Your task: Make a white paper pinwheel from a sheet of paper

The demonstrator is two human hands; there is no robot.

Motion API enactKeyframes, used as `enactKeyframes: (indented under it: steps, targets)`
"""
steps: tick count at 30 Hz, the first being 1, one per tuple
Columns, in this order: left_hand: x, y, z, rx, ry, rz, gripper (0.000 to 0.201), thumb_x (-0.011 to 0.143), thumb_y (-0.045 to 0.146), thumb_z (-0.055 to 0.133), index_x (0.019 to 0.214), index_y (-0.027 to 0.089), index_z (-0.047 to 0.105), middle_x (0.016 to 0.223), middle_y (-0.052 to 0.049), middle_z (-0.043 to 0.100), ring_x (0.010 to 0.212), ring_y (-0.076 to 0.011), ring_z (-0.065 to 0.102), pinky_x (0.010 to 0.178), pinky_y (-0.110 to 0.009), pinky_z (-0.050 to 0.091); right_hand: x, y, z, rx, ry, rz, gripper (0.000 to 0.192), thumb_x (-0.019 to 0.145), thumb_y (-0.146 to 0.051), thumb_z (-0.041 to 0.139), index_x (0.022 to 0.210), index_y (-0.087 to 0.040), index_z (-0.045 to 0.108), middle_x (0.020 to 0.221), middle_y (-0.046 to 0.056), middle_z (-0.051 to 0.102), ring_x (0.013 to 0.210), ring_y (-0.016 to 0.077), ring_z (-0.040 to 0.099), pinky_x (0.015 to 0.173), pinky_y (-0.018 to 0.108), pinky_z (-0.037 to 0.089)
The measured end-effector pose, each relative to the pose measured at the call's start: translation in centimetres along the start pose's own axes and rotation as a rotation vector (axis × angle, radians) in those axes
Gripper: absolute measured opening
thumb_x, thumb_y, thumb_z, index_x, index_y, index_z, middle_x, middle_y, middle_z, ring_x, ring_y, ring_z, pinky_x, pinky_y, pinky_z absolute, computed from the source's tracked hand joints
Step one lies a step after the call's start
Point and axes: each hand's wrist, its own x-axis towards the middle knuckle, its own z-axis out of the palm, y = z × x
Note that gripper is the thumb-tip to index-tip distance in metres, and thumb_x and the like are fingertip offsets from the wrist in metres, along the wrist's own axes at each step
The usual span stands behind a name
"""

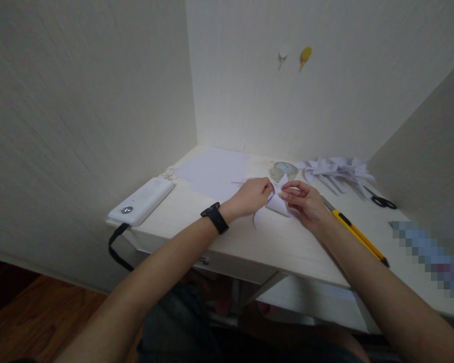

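Between my hands, low over the tabletop, is a white paper pinwheel (279, 204) with curled blades, one point sticking up and a strip curving down at the left. My left hand (252, 195), with a black watch on its wrist, is closed at the pinwheel's left side; its fingertips are mostly hidden. From the right, my right hand (305, 202) pinches the paper near its centre between thumb and fingers. Whether a pin or another small piece sits in the fingers is too small to tell.
White paper sheets (215, 171) lie at the back left, near a white device (143, 201) with a black strap. Behind my hands sits a round clear-looking object (284, 170). Rightward are piled paper pinwheels (335, 169), black scissors (383, 202), a yellow utility knife (359, 237) and a pixelated item (435, 257).
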Motion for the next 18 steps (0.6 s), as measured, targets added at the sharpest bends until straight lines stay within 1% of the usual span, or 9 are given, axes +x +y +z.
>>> enactKeyframes:
  steps: [4,7,12,18]
  targets:
    - [0.01,-0.12,0.03,0.037,0.001,0.01,0.025,0.096,0.021,0.041,0.089,0.015,0.065,0.089,-0.008,0.071,0.084,-0.02,0.063,0.078,-0.031,0.047,0.18,0.05,0.12,-0.044,0.017,-0.066,0.042,0.042,-0.034,0.095,0.075,-0.022,0.072,0.064,0.0,0.069,0.049,0.0092,0.053,0.041,0.02,0.035]
    - [-0.07,-0.21,0.11,0.078,0.008,0.044,0.025,0.096,0.02,0.041,0.089,0.015,0.065,0.091,-0.009,0.07,0.085,-0.0209,0.063,0.079,-0.032,0.047,0.19,0.01,0.31,-0.086,0.024,-0.106,0.04,0.041,-0.035,0.095,0.071,-0.021,0.073,0.062,0.001,0.068,0.05,0.0095,0.053,0.043,0.022,0.036]
    - [-0.33,-0.31,0.3,0.157,0.019,0.116,0.023,0.095,0.019,0.041,0.089,0.015,0.063,0.094,-0.01,0.069,0.088,-0.0217,0.063,0.082,-0.034,0.047,-0.03,-0.05,0.6,-0.117,-0.003,-0.118,0.039,0.041,-0.038,0.095,0.068,-0.021,0.073,0.06,0.001,0.068,0.048,0.0099,0.052,0.045,0.024,0.039]
    - [-0.46,-0.3,0.37,0.15,0.016,0.124,0.023,0.095,0.018,0.04,0.092,0.015,0.062,0.094,-0.009,0.068,0.087,-0.0211,0.062,0.08,-0.033,0.047,-0.1,0.0,0.61,-0.128,-0.035,-0.123,0.04,0.044,-0.04,0.094,0.071,-0.022,0.072,0.066,0.002,0.071,0.052,0.0122,0.058,0.049,0.026,0.044]
